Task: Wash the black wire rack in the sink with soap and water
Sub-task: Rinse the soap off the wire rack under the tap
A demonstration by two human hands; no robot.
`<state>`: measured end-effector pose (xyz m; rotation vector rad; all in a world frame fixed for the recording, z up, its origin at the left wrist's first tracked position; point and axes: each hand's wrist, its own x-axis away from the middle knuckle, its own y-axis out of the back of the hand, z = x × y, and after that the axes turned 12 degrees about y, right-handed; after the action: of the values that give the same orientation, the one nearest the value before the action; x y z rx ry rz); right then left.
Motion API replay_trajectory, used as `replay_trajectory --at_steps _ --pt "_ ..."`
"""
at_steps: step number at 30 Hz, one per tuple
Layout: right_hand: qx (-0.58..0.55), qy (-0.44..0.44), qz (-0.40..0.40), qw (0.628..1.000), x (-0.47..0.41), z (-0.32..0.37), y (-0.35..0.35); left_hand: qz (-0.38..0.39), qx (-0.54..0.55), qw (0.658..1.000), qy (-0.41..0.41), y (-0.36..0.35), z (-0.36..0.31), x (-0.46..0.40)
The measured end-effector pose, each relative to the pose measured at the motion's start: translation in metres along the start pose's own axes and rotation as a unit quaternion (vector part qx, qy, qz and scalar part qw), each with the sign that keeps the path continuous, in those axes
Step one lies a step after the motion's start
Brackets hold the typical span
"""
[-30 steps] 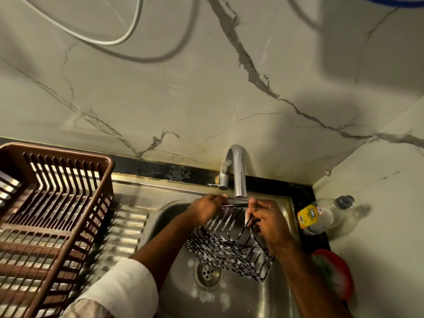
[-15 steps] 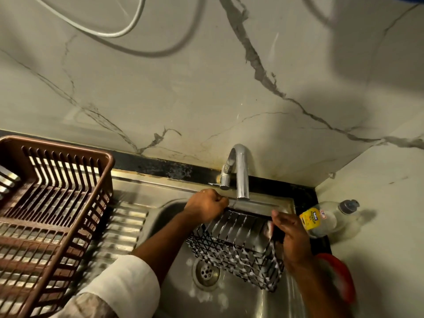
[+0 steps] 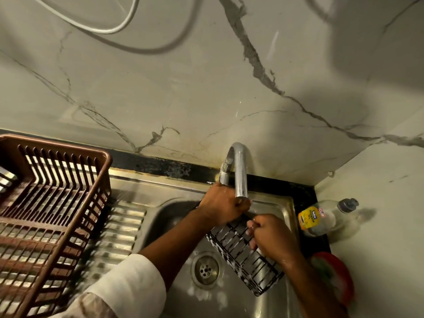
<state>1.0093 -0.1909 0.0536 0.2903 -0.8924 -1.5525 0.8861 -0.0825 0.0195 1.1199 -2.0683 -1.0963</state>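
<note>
I see the black wire rack (image 3: 243,255) held tilted inside the sink (image 3: 270,301), its lower corner down near the basin's right wall and its upper edge up under the faucet (image 3: 239,173). White suds cling to its wires. My left hand (image 3: 221,205) has its grip clenched round the rack's top edge, right below the spout mouth and touching it or nearly so. My right hand (image 3: 270,237) curls over the rack's right side, grasping the wires; I cannot tell whether anything else is in it.

Room to move is tight: the spout hangs over the left hand, and the basin's right wall lies just beside the rack. The drain (image 3: 205,270) sits uncovered left of the rack, with foam patches around it.

On the draining board to the left stands a brown plastic dish basket (image 3: 52,203). On the dark desk strip right of the sink, a dish soap bottle (image 3: 321,218) lies on its side, and a red-rimmed dish (image 3: 332,276) sits nearer me.
</note>
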Motion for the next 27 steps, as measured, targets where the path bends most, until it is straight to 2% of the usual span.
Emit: replay_trajectory --at_steps 2,3,6,9,12,14,15,16,18,20,23,25,27 --pt "-0.053 -0.025 -0.006 0.998 0.002 -0.002 0.002 -0.014 -0.027 0.998 -0.063 -0.006 0.016 0.005" --pt "-0.082 -0.032 -0.004 0.996 0.004 -0.004 0.003 -0.008 -0.025 0.998 -0.062 -0.008 0.025 0.007" --pt "-0.072 -0.012 0.009 0.997 0.008 -0.012 0.002 -0.005 0.056 0.998 0.026 -0.011 0.049 0.016" --pt "-0.063 -0.013 0.028 0.998 0.010 -0.013 0.001 -0.012 0.138 0.985 0.104 -0.008 0.045 0.018" --pt "0.055 -0.013 0.030 0.998 0.014 -0.014 0.000 -0.028 0.168 0.977 0.128 -0.001 0.027 0.018" --pt "0.184 -0.002 0.029 0.982 0.016 -0.016 0.000 -0.035 0.146 0.983 0.102 0.002 0.022 0.015" --pt "0.206 0.007 0.026 0.978 0.016 -0.015 -0.003 -0.031 0.127 0.987 0.093 0.003 0.018 0.013" --pt "0.197 0.021 0.024 0.980 0.015 -0.013 -0.007 -0.022 0.114 0.989 0.088 0.005 0.013 0.012" --pt "0.085 0.037 0.004 0.996 0.009 -0.006 -0.020 0.012 0.126 0.988 0.092 0.003 -0.001 0.012" --pt "-0.026 0.024 -0.066 0.997 0.003 -0.007 -0.034 0.073 0.186 0.973 0.113 -0.004 -0.014 0.015" --pt "0.003 -0.002 -0.122 0.993 0.008 -0.013 -0.034 0.140 0.297 0.936 0.129 -0.009 -0.012 0.016" --pt "-0.012 0.001 -0.157 0.988 0.011 -0.021 -0.029 0.212 0.304 0.922 0.107 -0.004 0.002 0.016" --pt "-0.060 0.008 -0.183 0.981 0.015 -0.023 -0.023 0.254 0.318 0.902 0.143 -0.003 0.018 0.015"
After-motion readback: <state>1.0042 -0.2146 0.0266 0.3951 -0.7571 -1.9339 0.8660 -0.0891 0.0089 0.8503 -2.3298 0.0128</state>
